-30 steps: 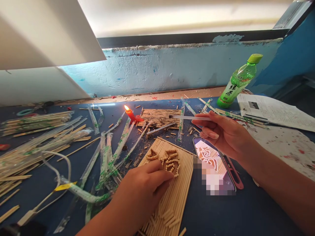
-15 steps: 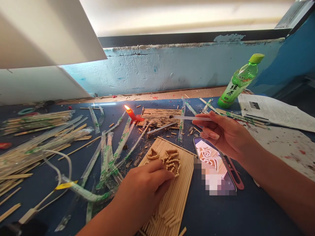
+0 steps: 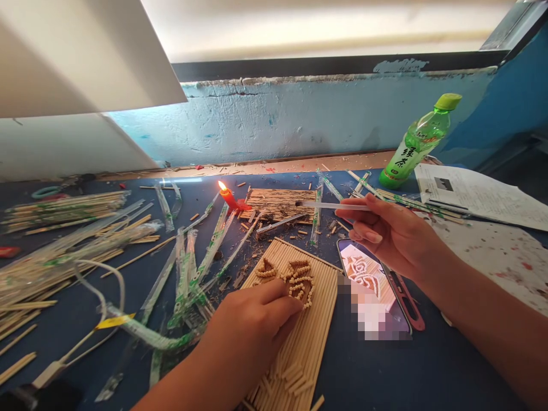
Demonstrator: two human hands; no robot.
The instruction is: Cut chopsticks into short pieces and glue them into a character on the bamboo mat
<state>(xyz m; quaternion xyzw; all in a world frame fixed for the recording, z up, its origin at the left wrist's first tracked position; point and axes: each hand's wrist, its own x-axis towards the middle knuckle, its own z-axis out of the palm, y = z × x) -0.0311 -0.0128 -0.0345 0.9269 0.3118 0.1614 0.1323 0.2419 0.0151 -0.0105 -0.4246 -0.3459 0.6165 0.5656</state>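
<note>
My right hand (image 3: 385, 234) pinches a translucent white glue stick (image 3: 338, 206) with a darkened tip. The stick points left, over a panel of scorched sticks (image 3: 280, 200). My left hand (image 3: 261, 319) rests on a board of pale round wooden sticks (image 3: 319, 308) laid side by side. Its fingers are closed and bent down at the lower edge of a raised pattern of small pale pieces (image 3: 299, 271); what they hold is hidden. Short cut stick pieces (image 3: 295, 378) lie loose on the board's near end.
A lit red candle (image 3: 229, 197) stands behind the board. Plastic sleeves (image 3: 184, 268) and bundled chopsticks (image 3: 72, 208) cover the left side. To the right are a phone (image 3: 368, 274), a pink-handled cutter (image 3: 409, 302), a green tea bottle (image 3: 419, 142) and printed paper (image 3: 483, 191).
</note>
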